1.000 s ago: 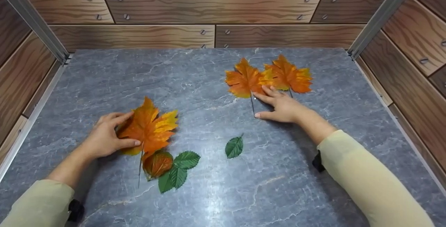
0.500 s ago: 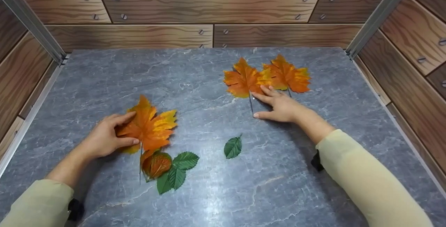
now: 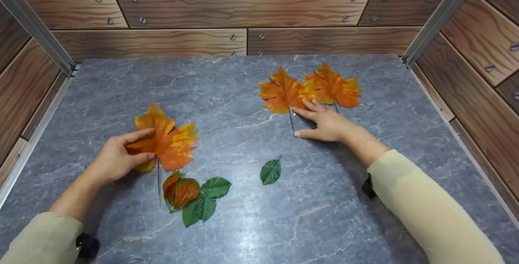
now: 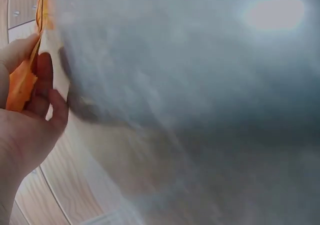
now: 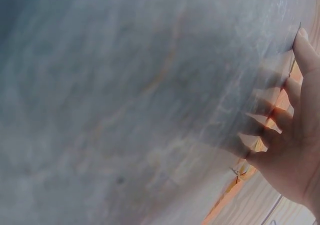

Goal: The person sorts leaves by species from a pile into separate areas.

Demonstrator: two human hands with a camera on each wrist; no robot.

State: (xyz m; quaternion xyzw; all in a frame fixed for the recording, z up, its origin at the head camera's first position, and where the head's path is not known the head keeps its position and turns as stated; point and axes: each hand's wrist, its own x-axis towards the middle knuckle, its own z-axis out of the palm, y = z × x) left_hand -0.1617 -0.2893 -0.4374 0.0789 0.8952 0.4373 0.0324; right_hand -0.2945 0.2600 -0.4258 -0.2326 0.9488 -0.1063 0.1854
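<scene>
On the left, my left hand pinches an orange-yellow maple leaf between thumb and fingers; its thin stem hangs down. The left wrist view shows the thumb and fingers of the left hand around the orange leaf. My right hand lies with spread fingers at the lower edge of two maple leaves, one on the left and one on the right. Its thumb touches the left one's stem. In the right wrist view the right hand has fingertips on the table.
A curled orange-green leaf lies beside a cluster of green leaves below the left hand's leaf. One small green leaf lies near the middle of the grey marbled table. Wood-patterned walls stand around it.
My left hand has moved slightly left and up with its maple leaf, away from the curled orange-green leaf, which shows more fully. The right hand has stayed in place on the other leaves.
</scene>
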